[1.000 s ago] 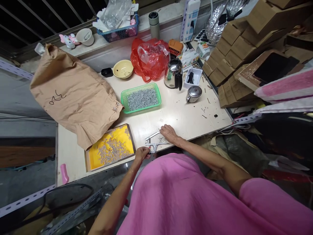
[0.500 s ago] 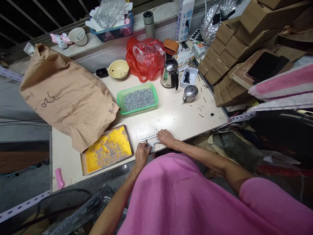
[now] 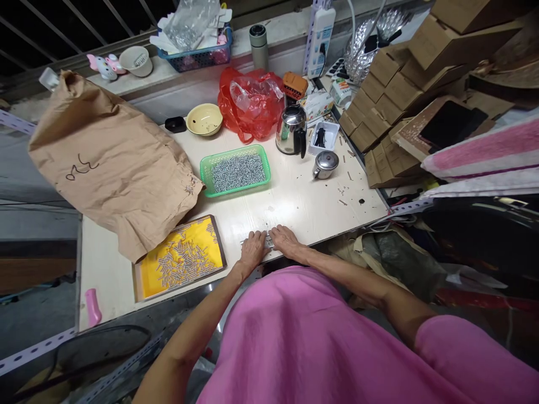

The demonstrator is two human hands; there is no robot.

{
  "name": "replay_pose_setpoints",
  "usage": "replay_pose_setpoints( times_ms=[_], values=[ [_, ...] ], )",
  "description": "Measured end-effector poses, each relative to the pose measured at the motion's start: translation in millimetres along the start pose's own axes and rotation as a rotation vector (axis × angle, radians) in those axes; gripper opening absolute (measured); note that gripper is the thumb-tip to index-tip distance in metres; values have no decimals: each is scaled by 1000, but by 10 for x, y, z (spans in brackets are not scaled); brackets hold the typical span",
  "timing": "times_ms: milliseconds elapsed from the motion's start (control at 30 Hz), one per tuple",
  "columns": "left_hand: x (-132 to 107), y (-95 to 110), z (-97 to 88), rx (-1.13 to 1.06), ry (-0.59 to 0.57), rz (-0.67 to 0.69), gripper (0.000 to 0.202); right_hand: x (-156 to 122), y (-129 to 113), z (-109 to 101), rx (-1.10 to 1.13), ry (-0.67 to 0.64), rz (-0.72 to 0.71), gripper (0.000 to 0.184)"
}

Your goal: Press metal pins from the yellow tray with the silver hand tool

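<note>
A small silvery metal frame-like device (image 3: 269,242) lies at the front edge of the table, largely covered by my hands. My left hand (image 3: 253,249) rests over its left part, fingers curled down onto it. At its right end, my right hand (image 3: 286,241) grips with bent fingers. Just left of my left hand sits a shallow tray (image 3: 222,247) lined in yellow, with many short metal pins strewn in it. Beyond my hands, a green plastic basket (image 3: 205,178) holds a heap of similar small metal pieces.
A big brown paper sack (image 3: 113,168) leans across the table's left side. Toward the back are a yellow bowl (image 3: 204,119), red plastic bag (image 3: 252,109), steel kettle (image 3: 290,132) and lidded metal pot (image 3: 325,164). Cardboard boxes (image 3: 396,95) are stacked at right. A pink object (image 3: 93,307) lies front left.
My left hand has shifted right and forward over the metal device, closer to my right hand, covering more of it. My right hand stays nearly in place. The view has moved slightly.
</note>
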State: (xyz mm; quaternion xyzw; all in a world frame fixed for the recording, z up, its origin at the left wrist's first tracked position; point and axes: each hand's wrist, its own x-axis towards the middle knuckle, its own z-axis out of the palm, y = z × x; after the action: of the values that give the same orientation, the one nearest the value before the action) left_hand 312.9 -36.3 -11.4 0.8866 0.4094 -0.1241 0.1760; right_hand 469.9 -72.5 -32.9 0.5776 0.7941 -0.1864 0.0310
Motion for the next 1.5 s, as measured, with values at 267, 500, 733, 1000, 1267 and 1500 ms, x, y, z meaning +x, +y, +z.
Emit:
replay_pose_setpoints(
  times_ms=[267, 500, 733, 1000, 1267, 1500],
  values=[
    [162, 6, -88, 65, -52, -5, 17, 132, 72, -9, -35, 28, -54, 20],
    [226, -54, 2, 59, -43, -6, 20, 231, 85, -24, -32, 15, -46, 24],
    [234, -47, 2, 14, -50, -43, 22, 221, 48, -43, -29, 14, -17, 21],
    [-39, 65, 87, -13, 198, -4, 35, 92, 180, -184, 71, 81, -71, 48],
    [-283, 235, 296, -118, 126, 151, 28, 444, 305, -254, -115, 36, -68, 26],
    [-472, 161, 426, -341, 228, 245, 39, 544, 11, -322, -133, 74, -181, 22]
  ],
)
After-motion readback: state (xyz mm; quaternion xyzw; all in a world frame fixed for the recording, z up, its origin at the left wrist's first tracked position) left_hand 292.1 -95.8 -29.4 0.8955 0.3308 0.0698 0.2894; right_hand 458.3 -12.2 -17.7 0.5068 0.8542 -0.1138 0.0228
